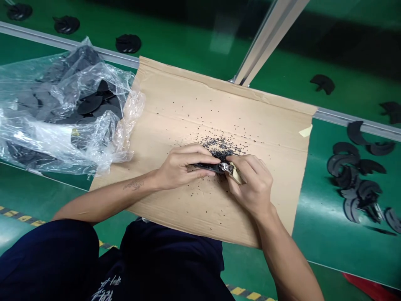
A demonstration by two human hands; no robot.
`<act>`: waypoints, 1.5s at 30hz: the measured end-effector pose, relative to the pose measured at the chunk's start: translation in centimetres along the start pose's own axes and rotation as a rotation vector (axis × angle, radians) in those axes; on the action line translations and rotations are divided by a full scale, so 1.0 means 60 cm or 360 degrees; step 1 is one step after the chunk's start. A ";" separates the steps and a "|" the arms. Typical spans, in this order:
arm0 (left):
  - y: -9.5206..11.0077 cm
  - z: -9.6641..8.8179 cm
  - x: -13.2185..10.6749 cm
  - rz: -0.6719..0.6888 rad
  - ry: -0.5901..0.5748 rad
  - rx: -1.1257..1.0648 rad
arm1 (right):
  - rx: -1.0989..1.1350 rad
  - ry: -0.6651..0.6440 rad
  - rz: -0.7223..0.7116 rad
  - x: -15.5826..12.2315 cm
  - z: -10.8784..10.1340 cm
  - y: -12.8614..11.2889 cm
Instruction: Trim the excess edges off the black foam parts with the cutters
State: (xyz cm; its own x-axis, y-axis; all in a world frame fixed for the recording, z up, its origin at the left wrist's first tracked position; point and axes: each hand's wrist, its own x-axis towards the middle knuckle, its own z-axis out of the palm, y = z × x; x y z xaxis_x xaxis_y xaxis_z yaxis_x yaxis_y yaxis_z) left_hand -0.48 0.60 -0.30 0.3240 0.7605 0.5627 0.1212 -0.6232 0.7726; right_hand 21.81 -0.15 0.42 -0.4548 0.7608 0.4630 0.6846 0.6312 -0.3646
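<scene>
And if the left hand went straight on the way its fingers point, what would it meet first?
Most likely the metal clippers in the right hand, though depth is hard to judge from this one view.

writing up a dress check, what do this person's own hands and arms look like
The left hand and right hand are ungloved. The left forearm and right forearm are bare; the left bears a dark, script-like marking near the wrist. Dark navy clothing shows white lettering.
</scene>
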 end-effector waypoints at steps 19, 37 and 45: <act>0.003 0.000 0.002 0.0039 0.0010 0.0110 | 0.0705 -0.0098 0.0480 0.007 -0.003 -0.005; -0.007 -0.017 -0.005 0.0131 -0.0341 0.0559 | 0.0590 0.0137 -0.0014 0.003 -0.024 -0.019; 0.001 -0.017 0.000 -0.0056 -0.0228 0.0039 | 0.0038 -0.0044 -0.0024 0.002 -0.009 0.017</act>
State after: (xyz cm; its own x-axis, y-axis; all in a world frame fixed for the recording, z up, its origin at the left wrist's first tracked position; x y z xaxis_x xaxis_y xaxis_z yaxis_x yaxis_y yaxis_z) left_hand -1.43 0.73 0.02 0.4494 0.7493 0.4864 0.1572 -0.6023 0.7826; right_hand 22.79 0.52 0.56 -0.4810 0.7546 0.4462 0.6636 0.6460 -0.3771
